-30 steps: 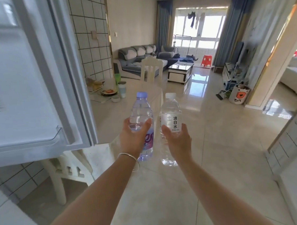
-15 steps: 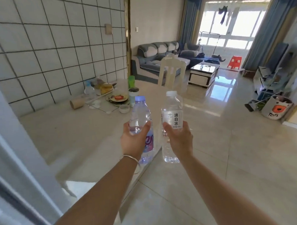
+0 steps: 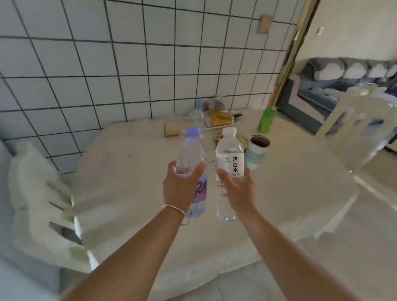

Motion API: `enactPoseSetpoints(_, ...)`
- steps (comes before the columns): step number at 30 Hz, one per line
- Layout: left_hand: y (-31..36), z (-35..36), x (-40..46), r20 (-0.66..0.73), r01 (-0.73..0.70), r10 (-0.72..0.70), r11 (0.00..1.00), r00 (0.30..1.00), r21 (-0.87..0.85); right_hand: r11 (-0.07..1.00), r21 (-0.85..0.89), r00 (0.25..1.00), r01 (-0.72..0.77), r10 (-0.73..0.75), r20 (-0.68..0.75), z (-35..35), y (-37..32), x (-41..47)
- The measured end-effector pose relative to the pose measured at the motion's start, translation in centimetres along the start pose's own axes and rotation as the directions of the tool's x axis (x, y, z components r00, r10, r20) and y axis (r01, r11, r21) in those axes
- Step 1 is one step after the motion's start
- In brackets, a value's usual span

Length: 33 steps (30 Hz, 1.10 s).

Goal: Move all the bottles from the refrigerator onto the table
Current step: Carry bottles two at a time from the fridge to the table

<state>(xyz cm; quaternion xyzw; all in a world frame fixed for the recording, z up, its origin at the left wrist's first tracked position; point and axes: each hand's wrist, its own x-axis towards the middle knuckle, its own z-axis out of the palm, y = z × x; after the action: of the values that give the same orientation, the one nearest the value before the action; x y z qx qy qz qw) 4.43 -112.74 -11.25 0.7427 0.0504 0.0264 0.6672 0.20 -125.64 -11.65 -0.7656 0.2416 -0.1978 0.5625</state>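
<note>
My left hand point(image 3: 180, 188) grips a clear bottle with a purple cap and purple label point(image 3: 191, 150), upright above the white table point(image 3: 126, 187). My right hand point(image 3: 237, 190) holds a clear bottle with a white cap and white label point(image 3: 229, 154) beside it, also upright. Both bottles hang in the air over the middle of the table, a small gap between them. The refrigerator is out of view.
At the table's far side lie a cardboard roll point(image 3: 172, 129), a food bag point(image 3: 219, 118), a plate, a green cup point(image 3: 266, 120) and an open flask point(image 3: 258, 151). White chairs stand at the left point(image 3: 36, 203) and right point(image 3: 360, 129). A tiled wall backs the table.
The view has swung left from the refrigerator door and the living room to the table. Both hands kept their bottles and now hold them over the tabletop.
</note>
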Motion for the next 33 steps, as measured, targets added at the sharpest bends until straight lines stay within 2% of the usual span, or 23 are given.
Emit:
enactPoseSetpoints(9,-3.5,-0.6,13.8,-0.245,0.073,-0.059,0.996,0.968,0.045,0.999,-0.008,0.962,-0.042,0.043,0.270,12.2,0.8,11.5)
enactPoseSetpoints(12,-4.4,-1.5,19.3,-0.297,0.100,-0.074,0.992,0.952,0.075,0.999,0.005,0.956,-0.048,0.045,0.291,17.3,0.9,15.3)
enactPoseSetpoints(22,-7.5,-4.8,35.4,-0.321,0.144,-0.068,0.965,0.945,0.219,0.991,-0.122,0.909,-0.052,0.098,0.406,30.1,0.1,26.5)
enactPoseSetpoints(28,-8.9,-6.2,41.3,-0.325,0.092,0.010,0.951,0.946,0.295,0.989,-0.150,0.870,-0.001,0.075,0.487,36.6,1.1,30.0)
enactPoseSetpoints(33,-11.6,-7.2,44.2,-0.302,0.105,-0.014,0.952,0.953,0.288,0.988,-0.152,0.848,0.030,0.055,0.526,40.5,1.2,31.3)
